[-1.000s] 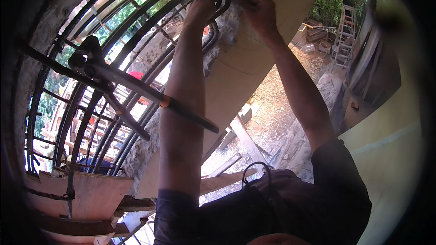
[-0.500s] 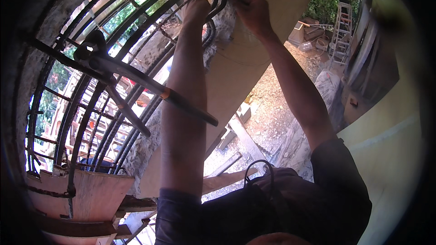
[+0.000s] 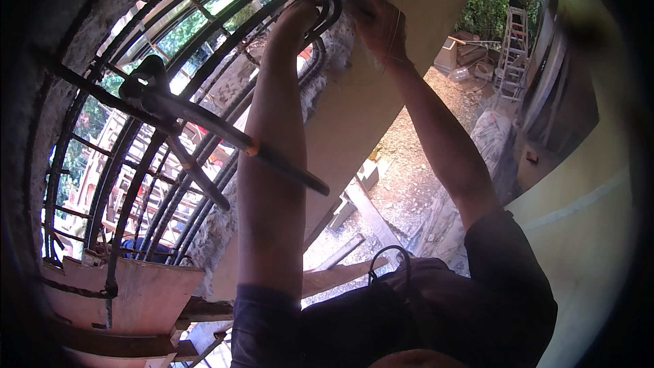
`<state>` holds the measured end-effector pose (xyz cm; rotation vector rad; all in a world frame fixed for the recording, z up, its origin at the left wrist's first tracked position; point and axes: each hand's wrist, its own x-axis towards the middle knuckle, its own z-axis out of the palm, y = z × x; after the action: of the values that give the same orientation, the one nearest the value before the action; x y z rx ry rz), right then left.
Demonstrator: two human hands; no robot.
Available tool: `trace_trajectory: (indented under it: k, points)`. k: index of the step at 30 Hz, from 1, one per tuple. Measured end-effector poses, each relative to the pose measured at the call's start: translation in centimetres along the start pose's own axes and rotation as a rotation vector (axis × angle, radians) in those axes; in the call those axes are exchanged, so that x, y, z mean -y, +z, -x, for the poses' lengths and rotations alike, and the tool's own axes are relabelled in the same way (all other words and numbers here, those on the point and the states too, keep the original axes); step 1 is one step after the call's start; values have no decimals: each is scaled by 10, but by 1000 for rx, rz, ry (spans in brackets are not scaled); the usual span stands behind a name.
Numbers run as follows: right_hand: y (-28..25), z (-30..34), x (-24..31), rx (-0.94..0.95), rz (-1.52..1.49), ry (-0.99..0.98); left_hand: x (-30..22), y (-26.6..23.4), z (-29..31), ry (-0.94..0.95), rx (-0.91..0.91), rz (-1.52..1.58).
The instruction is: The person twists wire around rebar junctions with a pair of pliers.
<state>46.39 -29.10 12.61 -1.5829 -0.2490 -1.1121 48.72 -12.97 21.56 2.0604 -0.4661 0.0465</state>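
Observation:
Both my arms reach up to the bent ends of dark steel reinforcing bars (image 3: 330, 10) at the top. My left hand (image 3: 298, 19) is curled beside the bends on their left side; its fingertips are hidden, and I cannot make out what they hold. On the other side, my right hand (image 3: 379, 27) is closed, its fingers dim in shadow, with thin wire (image 3: 394, 31) showing along it. Pincers (image 3: 204, 119) with two long handles hang on a crossbar at the left, their jaws up. One handle passes in front of my left forearm.
A curved cage of bars (image 3: 129, 170) fills the left, against rough concrete. A pale board (image 3: 354, 129) slants behind my arms. Below lie a chip-strewn floor (image 3: 415, 157) and loose planks (image 3: 371, 211). A ladder (image 3: 512, 51) stands at the far right; broken plywood (image 3: 129, 293) is lower left.
My left hand has shifted slightly down and tilted toward the bar bends. My right hand has drawn a little lower, and the wire loop below it has changed place. The pincers still hang there.

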Motion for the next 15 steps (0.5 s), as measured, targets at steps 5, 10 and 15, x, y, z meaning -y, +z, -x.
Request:
trace_trajectory:
  k: [5, 10, 15]
  points:
    - [15, 17, 5, -138, 89, -43, 28, -19, -12, 34, -79, 77]
    - [11, 16, -1, -158, -54, -49, 12, -1, -10, 29, -46, 126]
    - [13, 11, 1, -78, -78, 10, 1, 5, -1, 68, -21, 160]
